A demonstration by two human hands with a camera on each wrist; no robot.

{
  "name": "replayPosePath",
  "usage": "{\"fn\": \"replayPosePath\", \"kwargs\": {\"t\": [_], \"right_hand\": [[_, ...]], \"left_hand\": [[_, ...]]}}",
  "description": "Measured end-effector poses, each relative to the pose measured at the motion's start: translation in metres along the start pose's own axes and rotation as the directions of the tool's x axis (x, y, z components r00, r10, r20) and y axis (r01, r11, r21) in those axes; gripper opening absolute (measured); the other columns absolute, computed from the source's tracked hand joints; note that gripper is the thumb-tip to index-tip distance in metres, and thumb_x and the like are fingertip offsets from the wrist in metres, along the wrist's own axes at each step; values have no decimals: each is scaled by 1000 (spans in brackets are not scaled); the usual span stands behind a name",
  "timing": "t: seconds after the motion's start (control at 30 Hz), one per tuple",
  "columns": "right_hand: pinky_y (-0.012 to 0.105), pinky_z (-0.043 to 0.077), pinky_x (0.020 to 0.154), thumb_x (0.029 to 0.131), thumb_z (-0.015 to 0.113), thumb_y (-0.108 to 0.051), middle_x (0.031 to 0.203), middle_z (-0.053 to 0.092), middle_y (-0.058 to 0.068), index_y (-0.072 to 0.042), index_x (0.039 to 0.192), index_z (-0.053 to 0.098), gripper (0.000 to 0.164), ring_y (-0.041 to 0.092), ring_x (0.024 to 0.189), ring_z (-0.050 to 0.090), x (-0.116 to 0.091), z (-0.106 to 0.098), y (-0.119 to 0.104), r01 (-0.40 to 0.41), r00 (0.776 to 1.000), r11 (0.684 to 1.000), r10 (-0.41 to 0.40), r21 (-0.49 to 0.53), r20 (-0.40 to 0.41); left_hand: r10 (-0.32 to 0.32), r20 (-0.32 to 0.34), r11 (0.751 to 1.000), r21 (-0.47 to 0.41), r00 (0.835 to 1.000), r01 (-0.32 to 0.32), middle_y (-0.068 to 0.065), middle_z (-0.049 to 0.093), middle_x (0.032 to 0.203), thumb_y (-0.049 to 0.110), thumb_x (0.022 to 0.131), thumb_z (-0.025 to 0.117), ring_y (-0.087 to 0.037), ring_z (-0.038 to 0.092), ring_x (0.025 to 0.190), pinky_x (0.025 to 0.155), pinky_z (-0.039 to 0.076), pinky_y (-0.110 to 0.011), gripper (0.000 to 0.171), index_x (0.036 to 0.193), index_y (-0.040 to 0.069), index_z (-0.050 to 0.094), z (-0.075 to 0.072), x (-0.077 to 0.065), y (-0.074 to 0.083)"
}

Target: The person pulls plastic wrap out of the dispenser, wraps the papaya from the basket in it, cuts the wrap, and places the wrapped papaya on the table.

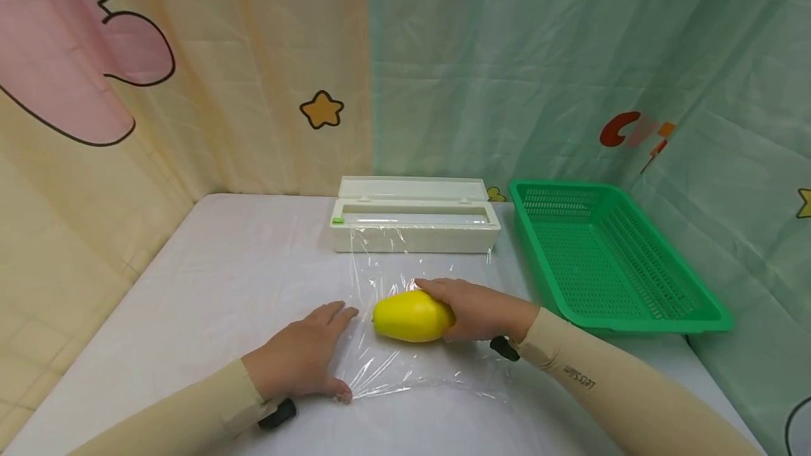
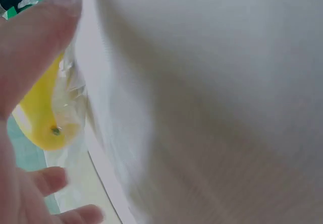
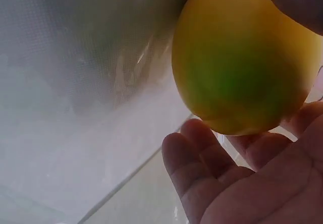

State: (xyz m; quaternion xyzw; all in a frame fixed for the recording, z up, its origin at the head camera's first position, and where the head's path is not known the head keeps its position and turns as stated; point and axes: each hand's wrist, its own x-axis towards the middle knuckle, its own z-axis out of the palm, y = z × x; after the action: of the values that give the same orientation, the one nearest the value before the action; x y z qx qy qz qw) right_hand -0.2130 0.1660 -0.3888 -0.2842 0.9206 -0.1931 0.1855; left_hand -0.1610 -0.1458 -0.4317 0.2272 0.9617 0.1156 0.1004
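Note:
A yellow papaya (image 1: pixel 412 317) lies on its side on a sheet of clear cling film (image 1: pixel 405 375). Its greenish end shows in the right wrist view, partly covered by the hand. My right hand (image 1: pixel 472 308) grips that end, the thumb on the near side and the fingers on the far side. To the left, my left hand (image 1: pixel 303 352) rests on the film's left edge with thumb and fingers spread, apart from the fruit. The film runs back to a white cling film dispenser (image 1: pixel 415 238), whose lid (image 1: pixel 412 188) is raised.
A green perforated basket (image 1: pixel 633 322) stands at the right of the white-covered table (image 1: pixel 253 252), close to my right forearm. Printed curtains (image 1: pixel 253 76) enclose the back and sides. A small green slider (image 1: pixel 338 220) sits at the dispenser's left end.

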Motion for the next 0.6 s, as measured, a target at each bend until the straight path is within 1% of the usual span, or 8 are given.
{"fn": "replayPosePath", "kwargs": {"t": [0.07, 0.17, 0.23, 0.3, 0.47, 0.5, 0.57, 0.6], "right_hand": [[50, 41, 122, 86, 83, -6, 166, 43, 2, -16, 166, 32, 96, 29, 150, 44, -4, -1, 0, -12, 1000, 1000, 12, -5, -6], [51, 42, 121, 86, 85, -10, 170, 36, 6, -15, 167, 29, 98, 33, 154, 38, -14, -2, 2, -34, 999, 999, 33, -14, -40], [54, 41, 121, 86, 86, -12, 171, 34, 10, -12, 166, 30, 97, 37, 154, 36, -22, -4, 4, -33, 997, 999, 32, -20, -73], [56, 41, 121, 87, 86, -17, 170, 35, 11, -12, 165, 33, 94, 38, 155, 36, -29, -4, 6, -28, 994, 999, 25, -29, -109], [55, 45, 117, 89, 86, -25, 168, 39, 12, -15, 162, 41, 86, 39, 151, 40, -39, 0, 11, 7, 987, 997, -18, -70, -161], [54, 47, 115, 89, 86, -25, 165, 42, 12, -13, 159, 44, 83, 38, 149, 43, -40, 0, 12, 4, 985, 998, -16, -70, -174], [51, 51, 111, 89, 87, -26, 154, 53, 11, -11, 148, 53, 70, 35, 139, 52, -45, 0, 11, -5, 980, 998, -8, -64, -201], [49, 53, 107, 88, 87, -26, 144, 59, 9, -11, 139, 58, 61, 32, 131, 57, -48, -1, 11, -5, 978, 998, -8, -62, -207]], "left_hand": [[4, -16, 1000, -24, 1000, -4, -14, 41, 163, 62, 60, 97, -34, 55, 139, 110, 52, -53, 120, 157, 16, 42, -1, -1, 0], [34, -47, 998, -46, 998, -36, -12, 41, 162, 60, 61, 98, -34, 59, 132, 106, 55, -51, 120, 156, 17, 40, -1, -1, 1], [61, -65, 997, -41, 996, -64, -12, 41, 161, 60, 61, 98, -34, 59, 131, 106, 55, -50, 119, 156, 17, 40, 0, -2, 0], [89, -82, 995, -34, 993, -92, -12, 41, 160, 58, 63, 98, -34, 57, 134, 108, 53, -50, 115, 155, 18, 42, 0, -2, -1], [152, -133, 987, -28, 979, -157, -10, 42, 158, 52, 67, 97, -36, 47, 142, 114, 48, -54, 88, 140, 22, 59, 1, -5, -3], [164, -144, 985, -33, 976, -171, -10, 43, 157, 50, 68, 97, -35, 45, 142, 114, 47, -54, 82, 136, 23, 61, 1, -5, -3], [194, -167, 978, -41, 967, -203, -8, 46, 152, 46, 70, 97, -34, 45, 140, 113, 47, -54, 68, 126, 25, 65, 0, -7, -4], [214, -176, 973, -43, 961, -225, -6, 49, 148, 43, 71, 96, -31, 47, 137, 111, 48, -52, 61, 121, 26, 67, -1, -8, -5]]}}
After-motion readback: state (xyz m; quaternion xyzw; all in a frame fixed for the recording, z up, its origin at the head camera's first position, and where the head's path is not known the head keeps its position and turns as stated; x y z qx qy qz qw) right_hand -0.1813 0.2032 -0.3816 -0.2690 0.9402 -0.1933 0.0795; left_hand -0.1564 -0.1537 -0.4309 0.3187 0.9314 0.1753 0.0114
